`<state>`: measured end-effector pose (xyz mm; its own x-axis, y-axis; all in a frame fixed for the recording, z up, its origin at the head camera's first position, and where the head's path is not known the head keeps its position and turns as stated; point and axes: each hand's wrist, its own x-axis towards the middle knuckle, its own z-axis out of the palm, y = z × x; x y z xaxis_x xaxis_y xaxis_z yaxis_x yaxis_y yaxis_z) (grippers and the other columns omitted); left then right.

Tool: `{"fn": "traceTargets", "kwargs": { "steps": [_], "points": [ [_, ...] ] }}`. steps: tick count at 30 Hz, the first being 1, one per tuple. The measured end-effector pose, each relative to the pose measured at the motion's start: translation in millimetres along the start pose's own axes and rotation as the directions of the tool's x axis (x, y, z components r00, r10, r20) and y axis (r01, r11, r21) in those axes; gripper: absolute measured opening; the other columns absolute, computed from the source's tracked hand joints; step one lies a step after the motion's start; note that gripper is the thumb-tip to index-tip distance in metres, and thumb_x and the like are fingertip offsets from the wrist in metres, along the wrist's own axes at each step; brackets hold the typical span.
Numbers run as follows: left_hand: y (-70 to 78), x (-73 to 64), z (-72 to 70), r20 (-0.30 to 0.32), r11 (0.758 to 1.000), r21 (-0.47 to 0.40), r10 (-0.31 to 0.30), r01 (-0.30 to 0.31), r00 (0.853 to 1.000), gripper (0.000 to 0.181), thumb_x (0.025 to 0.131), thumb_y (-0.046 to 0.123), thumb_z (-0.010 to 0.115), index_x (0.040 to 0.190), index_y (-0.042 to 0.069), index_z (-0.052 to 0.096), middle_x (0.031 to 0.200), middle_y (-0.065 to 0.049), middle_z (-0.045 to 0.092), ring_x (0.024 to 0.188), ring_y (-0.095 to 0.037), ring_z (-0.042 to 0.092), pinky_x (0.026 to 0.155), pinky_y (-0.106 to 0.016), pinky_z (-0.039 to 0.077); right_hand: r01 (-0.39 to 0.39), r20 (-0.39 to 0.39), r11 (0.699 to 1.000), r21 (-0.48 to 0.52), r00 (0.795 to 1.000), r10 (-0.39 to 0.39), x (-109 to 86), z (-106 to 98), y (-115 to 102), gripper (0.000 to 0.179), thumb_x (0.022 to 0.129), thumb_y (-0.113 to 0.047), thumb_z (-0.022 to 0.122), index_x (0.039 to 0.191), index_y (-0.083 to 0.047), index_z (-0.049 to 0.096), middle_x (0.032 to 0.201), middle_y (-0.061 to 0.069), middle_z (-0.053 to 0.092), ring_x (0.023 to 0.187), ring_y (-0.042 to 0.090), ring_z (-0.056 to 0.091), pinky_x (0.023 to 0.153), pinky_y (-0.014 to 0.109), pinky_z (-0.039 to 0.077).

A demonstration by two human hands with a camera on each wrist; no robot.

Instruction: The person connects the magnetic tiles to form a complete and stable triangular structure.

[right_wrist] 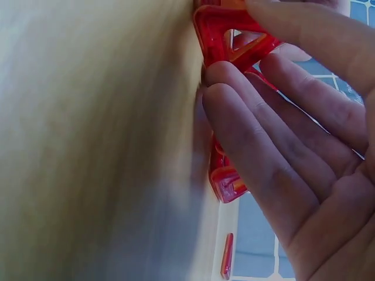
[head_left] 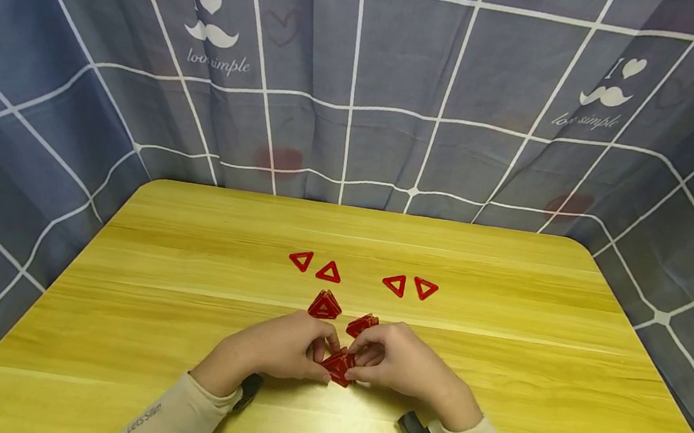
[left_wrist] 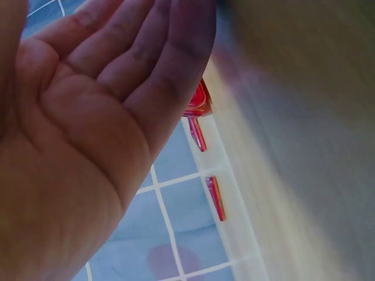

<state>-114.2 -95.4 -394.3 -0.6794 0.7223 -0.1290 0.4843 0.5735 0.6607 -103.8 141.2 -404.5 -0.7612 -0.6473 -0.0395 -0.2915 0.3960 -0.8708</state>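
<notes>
Near the front middle of the table, both hands are at a small pyramid of red see-through triangle tiles. My left hand pinches its left side, thumb low and fingertips behind. From the other side my right hand grips it between thumb and index finger. The right wrist view shows a hollow red triangle tile at the fingertips, with the other fingers stretched below it. In the left wrist view, the palm hides the held pyramid.
Just beyond the hands stand two more red pyramids, one at left and one close to the right fingers. Farther back, flat triangle tiles lie in two pairs, left and right. A checked curtain surrounds the wooden table.
</notes>
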Motion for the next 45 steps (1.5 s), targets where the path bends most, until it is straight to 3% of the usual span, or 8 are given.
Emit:
{"fn": "traceTargets", "kwargs": {
  "steps": [13,20,23,26,32,35,40,45],
  "points": [
    [-3.1,3.6,2.6,-0.046,1.000,0.004,-0.016,0.017,0.999,0.021,0.083,0.024,0.086,0.086,0.018,0.066,0.067,0.013,0.058,0.060,-0.002,0.053,0.058,-0.024,0.046,0.057,-0.026,0.993,-0.108,0.998,-0.060,1.5,1,3,0.026,0.082,-0.023,0.086,0.104,-0.013,0.077,0.090,-0.008,0.071,0.078,0.005,0.068,0.071,0.025,0.056],
    [-6.2,1.0,-6.5,-0.038,0.998,-0.055,-0.021,0.019,0.999,0.023,0.082,0.026,0.086,0.093,0.014,0.069,0.070,0.011,0.062,0.062,-0.004,0.057,0.060,-0.025,0.049,0.084,-0.039,0.979,-0.187,0.995,-0.093,2.2,1,3,0.021,0.085,-0.025,0.084,0.103,-0.018,0.079,0.089,-0.015,0.069,0.076,0.003,0.064,0.069,0.025,0.054],
    [-13.3,-3.6,-16.7,-0.065,0.991,-0.118,-0.064,0.056,0.996,0.023,0.086,0.026,0.083,0.099,0.011,0.070,0.073,0.009,0.064,0.060,-0.008,0.060,0.060,-0.028,0.051,0.095,-0.052,0.972,-0.214,0.993,-0.108,1.8,1,3,0.022,0.084,-0.026,0.084,0.104,-0.017,0.079,0.090,-0.014,0.069,0.078,0.005,0.065,0.071,0.025,0.054],
    [-24.9,-8.3,-27.7,-0.154,0.984,-0.145,-0.124,0.102,0.980,0.022,0.089,0.024,0.080,0.102,0.008,0.070,0.076,0.005,0.064,0.058,-0.013,0.060,0.059,-0.030,0.051,0.092,-0.064,0.966,-0.242,0.992,-0.111,1.6,2,4,0.023,0.085,-0.029,0.084,0.104,-0.017,0.079,0.093,-0.014,0.070,0.081,0.006,0.064,0.073,0.026,0.053],
    [-52.8,-4.8,-45.4,-0.332,0.964,-0.140,-0.260,0.226,0.907,0.028,0.087,0.017,0.080,0.111,0.006,0.068,0.092,-0.005,0.060,0.077,-0.020,0.056,0.066,-0.036,0.050,0.069,-0.078,0.967,-0.246,0.993,-0.091,1.8,4,3,0.026,0.086,-0.031,0.082,0.106,-0.016,0.079,0.095,-0.013,0.069,0.083,0.007,0.062,0.072,0.026,0.052],
    [-64.1,3.7,-53.1,-0.361,0.967,-0.082,-0.254,0.241,0.897,0.035,0.087,0.015,0.080,0.118,0.005,0.067,0.110,-0.013,0.060,0.094,-0.028,0.056,0.080,-0.044,0.049,0.056,-0.088,0.967,-0.247,0.993,-0.080,1.4,4,4,0.027,0.086,-0.030,0.083,0.107,-0.015,0.079,0.094,-0.013,0.070,0.081,0.005,0.061,0.071,0.025,0.052],
    [-76.7,18.5,-64.1,-0.356,0.963,0.067,-0.221,0.261,0.908,0.050,0.087,0.013,0.079,0.133,0.005,0.061,0.130,-0.019,0.054,0.119,-0.039,0.049,0.101,-0.055,0.039,0.036,-0.093,0.974,-0.223,0.994,-0.058,1.6,4,4,0.029,0.086,-0.027,0.083,0.108,-0.010,0.078,0.091,-0.013,0.069,0.075,0.002,0.061,0.069,0.024,0.052],
    [-80.3,30.2,-72.7,-0.290,0.949,0.152,-0.226,0.278,0.930,0.063,0.090,0.015,0.075,0.148,0.010,0.051,0.135,-0.020,0.052,0.124,-0.043,0.044,0.102,-0.059,0.035,0.025,-0.092,0.980,-0.198,0.995,-0.045,2.7,4,3,0.029,0.086,-0.022,0.083,0.109,-0.006,0.076,0.084,-0.012,0.068,0.068,0.001,0.062,0.066,0.024,0.053]
  ]
}}
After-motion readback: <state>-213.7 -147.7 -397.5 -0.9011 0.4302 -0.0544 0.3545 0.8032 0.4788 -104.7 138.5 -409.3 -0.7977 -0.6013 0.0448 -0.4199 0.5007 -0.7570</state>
